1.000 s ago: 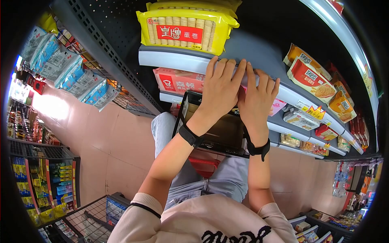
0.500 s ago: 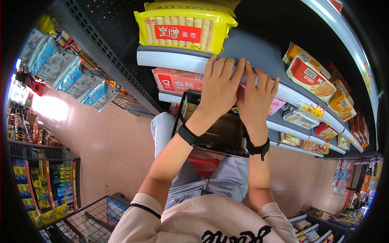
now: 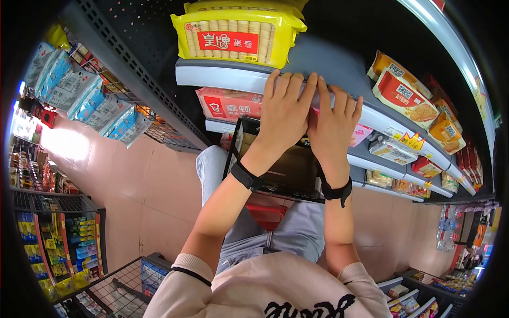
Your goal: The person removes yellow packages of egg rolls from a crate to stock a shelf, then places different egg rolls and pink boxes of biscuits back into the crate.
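Observation:
My left hand (image 3: 284, 114) lies with outstretched fingers over the white front strip (image 3: 222, 77) of a shelf. Beside it, my right hand (image 3: 335, 130) rests on the same strip, fingers extended and slightly apart. The thumbs are close together, and neither hand holds anything. Below the hands, between my wrists, sits an open black cardboard box (image 3: 291, 172) with a brown inside, partly hidden by my hands and forearms. To the upper left of my fingers stands a yellow pack of egg rolls (image 3: 233, 40). A pink box (image 3: 228, 103) shows on the shelf below.
Biscuit packs (image 3: 405, 98) stand on the shelf at right, with more packs (image 3: 392, 151) a level lower. Blue-and-white bags (image 3: 87, 95) hang at left beside a dark perforated upright (image 3: 119, 53). A wire rack (image 3: 114, 286) is behind me at lower left.
The view has shifted slightly, so the shelf goods sit a little further left in the picture. My hands stay on the shelf edge with almost the same pose.

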`<move>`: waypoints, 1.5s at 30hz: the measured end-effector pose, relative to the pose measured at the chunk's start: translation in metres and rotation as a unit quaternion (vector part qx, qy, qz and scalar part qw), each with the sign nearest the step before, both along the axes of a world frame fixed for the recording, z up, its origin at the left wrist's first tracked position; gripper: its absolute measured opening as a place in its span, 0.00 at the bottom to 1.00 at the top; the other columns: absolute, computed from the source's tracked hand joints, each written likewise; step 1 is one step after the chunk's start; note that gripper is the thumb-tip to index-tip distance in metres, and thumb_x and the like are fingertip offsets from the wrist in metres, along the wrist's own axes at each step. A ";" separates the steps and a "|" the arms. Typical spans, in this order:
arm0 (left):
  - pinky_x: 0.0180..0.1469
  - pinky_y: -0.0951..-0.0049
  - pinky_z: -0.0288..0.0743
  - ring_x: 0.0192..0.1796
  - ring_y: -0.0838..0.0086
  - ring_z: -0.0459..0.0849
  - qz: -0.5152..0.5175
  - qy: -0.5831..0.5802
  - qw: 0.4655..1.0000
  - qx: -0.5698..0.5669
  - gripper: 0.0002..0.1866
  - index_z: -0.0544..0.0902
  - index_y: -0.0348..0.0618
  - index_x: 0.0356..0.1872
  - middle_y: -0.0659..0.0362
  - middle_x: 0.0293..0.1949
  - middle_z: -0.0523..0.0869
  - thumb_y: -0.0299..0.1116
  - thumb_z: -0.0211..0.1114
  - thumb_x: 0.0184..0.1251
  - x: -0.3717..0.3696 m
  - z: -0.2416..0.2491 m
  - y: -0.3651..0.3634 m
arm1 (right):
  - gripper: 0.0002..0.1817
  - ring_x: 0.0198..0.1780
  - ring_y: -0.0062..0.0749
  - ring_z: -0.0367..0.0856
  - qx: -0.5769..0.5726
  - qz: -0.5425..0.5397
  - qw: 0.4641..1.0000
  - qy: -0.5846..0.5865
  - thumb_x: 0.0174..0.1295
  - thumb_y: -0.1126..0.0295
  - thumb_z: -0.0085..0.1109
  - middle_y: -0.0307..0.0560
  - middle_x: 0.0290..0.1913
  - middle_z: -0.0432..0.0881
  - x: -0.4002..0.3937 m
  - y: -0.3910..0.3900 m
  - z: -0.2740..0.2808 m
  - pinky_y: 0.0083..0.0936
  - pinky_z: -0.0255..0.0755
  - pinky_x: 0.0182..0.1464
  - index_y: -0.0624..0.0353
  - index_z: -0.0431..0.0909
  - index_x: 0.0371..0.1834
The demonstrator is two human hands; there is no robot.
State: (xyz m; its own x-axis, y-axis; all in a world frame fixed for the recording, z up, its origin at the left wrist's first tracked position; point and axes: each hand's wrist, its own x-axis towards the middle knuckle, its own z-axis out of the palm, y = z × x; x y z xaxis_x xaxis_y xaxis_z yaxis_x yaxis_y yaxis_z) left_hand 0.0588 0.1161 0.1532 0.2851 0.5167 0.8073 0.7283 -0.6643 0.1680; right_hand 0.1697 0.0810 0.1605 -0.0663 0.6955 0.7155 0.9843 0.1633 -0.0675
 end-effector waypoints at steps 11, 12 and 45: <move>0.66 0.55 0.55 0.55 0.61 0.70 -0.002 -0.001 1.000 -0.012 0.32 0.73 0.43 0.59 0.54 0.48 0.74 0.27 0.64 0.44 0.000 -0.001 0.000 | 0.33 0.56 0.39 0.67 -0.006 -0.005 1.000 -0.002 0.47 0.69 0.61 0.44 0.50 0.70 -0.001 -0.001 0.000 0.55 0.44 0.67 0.54 0.68 0.62; 0.66 0.55 0.55 0.55 0.61 0.70 -0.002 -0.003 1.000 -0.014 0.33 0.72 0.43 0.59 0.54 0.48 0.74 0.27 0.64 0.44 0.000 -0.001 0.000 | 0.33 0.55 0.38 0.67 -0.002 -0.005 1.000 0.004 0.47 0.69 0.61 0.44 0.50 0.70 -0.001 0.000 0.000 0.56 0.44 0.67 0.54 0.68 0.62; 0.65 0.55 0.56 0.53 0.62 0.71 0.006 0.004 1.000 0.003 0.29 0.74 0.40 0.57 0.53 0.46 0.74 0.27 0.62 0.47 0.000 0.000 0.000 | 0.33 0.55 0.42 0.67 -0.005 -0.001 1.000 -0.004 0.48 0.73 0.62 0.46 0.52 0.70 -0.001 -0.002 0.001 0.53 0.47 0.67 0.51 0.69 0.62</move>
